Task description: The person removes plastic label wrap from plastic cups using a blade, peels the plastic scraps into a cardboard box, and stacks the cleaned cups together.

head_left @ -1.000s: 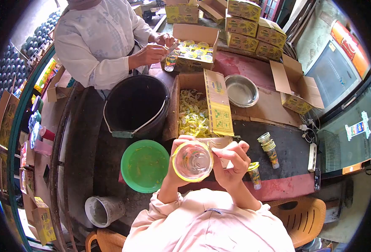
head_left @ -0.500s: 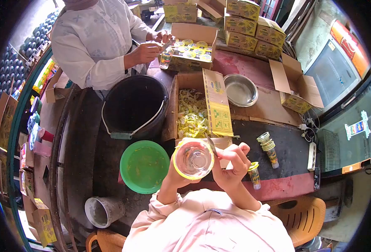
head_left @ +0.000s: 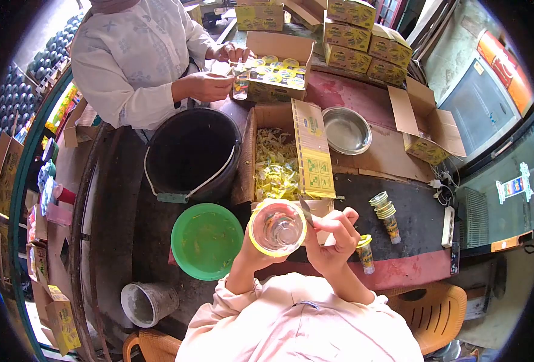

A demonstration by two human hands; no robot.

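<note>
My left hand [head_left: 252, 256] is wrapped round a clear plastic cup [head_left: 278, 229] with a yellow rim, its open mouth turned up toward me. My right hand [head_left: 333, 240] pinches a small dark-bladed knife [head_left: 305, 211], its blade beside the cup's right rim. Just beyond the cup, an open carton [head_left: 315, 151] holds a heap of yellow and clear plastic scraps [head_left: 277, 172]. To the right of my right hand stand a single printed cup [head_left: 366, 256] and a leaning stack of cups [head_left: 387, 220].
A green basin [head_left: 206, 241], a black bucket [head_left: 188, 157] and a whitish pail [head_left: 149, 304] are on the left. A steel bowl [head_left: 346, 130] lies beyond the carton. Across the table, a co-worker [head_left: 134, 66] handles a cup beside a box of lidded cups [head_left: 276, 90].
The co-worker's hands have shifted slightly around their cup. My own hands, the cup and the knife stay in almost the same place.
</note>
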